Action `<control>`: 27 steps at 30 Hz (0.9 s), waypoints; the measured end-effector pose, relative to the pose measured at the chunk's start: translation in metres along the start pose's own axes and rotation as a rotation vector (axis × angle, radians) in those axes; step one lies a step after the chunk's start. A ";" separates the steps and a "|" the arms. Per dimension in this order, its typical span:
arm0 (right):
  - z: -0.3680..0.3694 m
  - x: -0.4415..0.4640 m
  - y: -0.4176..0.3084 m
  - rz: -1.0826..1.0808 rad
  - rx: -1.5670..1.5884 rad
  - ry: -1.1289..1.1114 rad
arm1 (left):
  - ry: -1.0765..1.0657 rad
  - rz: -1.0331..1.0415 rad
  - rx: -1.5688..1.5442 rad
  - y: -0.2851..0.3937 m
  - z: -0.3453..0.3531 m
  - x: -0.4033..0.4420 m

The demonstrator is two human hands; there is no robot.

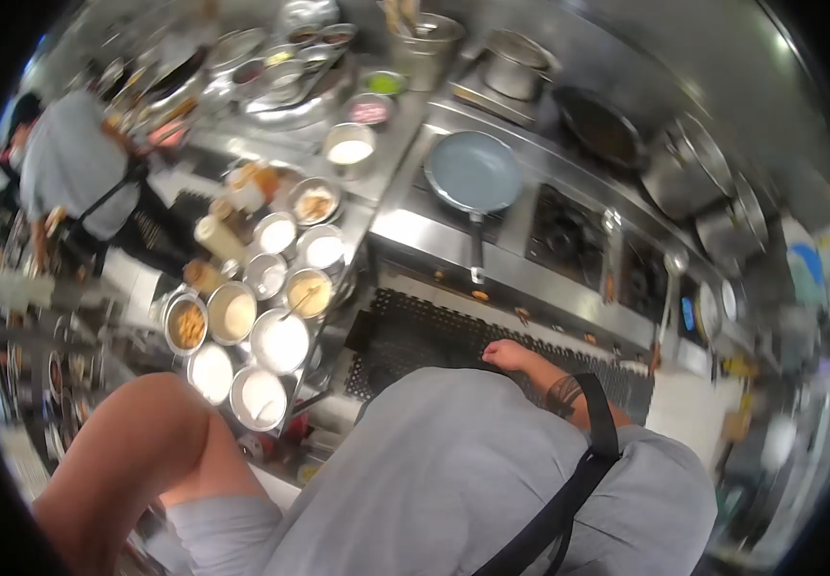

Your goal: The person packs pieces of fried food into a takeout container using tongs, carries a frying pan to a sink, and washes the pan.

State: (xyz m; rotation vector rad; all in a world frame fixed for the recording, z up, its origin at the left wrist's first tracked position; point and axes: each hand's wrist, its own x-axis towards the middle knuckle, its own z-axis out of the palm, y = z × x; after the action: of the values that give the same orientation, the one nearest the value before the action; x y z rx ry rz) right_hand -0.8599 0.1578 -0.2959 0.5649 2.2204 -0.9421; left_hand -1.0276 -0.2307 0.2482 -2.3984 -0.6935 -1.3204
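My right hand [505, 355], below a tattooed forearm, hangs in front of the stove with its fingers curled in. Nothing shows in it. My left arm [161, 413] is bent at the elbow; its hand lies outside the picture. Ahead of my right hand, a grey-blue frying pan [474, 171] rests on the stove [405, 226], its dark handle [476, 248] pointing towards me. The pan's inside looks bare. Left of me, several round metal containers hold white, creamy and yellowish contents, among them a white-filled one [280, 341] and one with orange-yellow pieces [186, 324].
A person [89, 168] in a grey shirt works at the left. A tall pot [516, 63], a dark wok [599, 127] and more metal pots [687, 165] stand behind the pan. An open burner [567, 230] lies to its right. Black perforated matting [415, 346] covers the floor.
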 end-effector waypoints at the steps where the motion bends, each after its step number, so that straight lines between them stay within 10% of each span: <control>1: 0.004 -0.007 0.026 0.048 0.069 -0.037 | 0.003 0.033 -0.054 -0.009 -0.002 -0.001; 10: 0.108 -0.122 0.209 0.070 0.040 0.230 | -0.010 0.242 -0.380 -0.071 0.057 0.035; 12: 0.127 -0.127 0.218 -0.350 -0.621 0.270 | -0.025 0.283 -0.427 -0.078 0.082 0.051; 17: 0.131 -0.137 0.220 0.049 -0.203 -0.109 | -0.036 0.325 -0.509 -0.092 0.144 0.100; 25: 0.076 -0.196 0.285 0.295 0.804 0.411 | 0.319 0.237 -0.638 -0.146 0.238 0.160; 27: 0.072 -0.216 0.318 0.202 0.461 0.331 | 0.460 -0.076 -0.458 -0.180 0.265 0.144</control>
State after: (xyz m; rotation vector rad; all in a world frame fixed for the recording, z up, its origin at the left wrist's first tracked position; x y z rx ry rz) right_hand -0.4904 0.2816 -0.3302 1.2080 2.1684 -1.3377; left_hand -0.8763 0.0866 0.2390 -2.2532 -0.3819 -2.1607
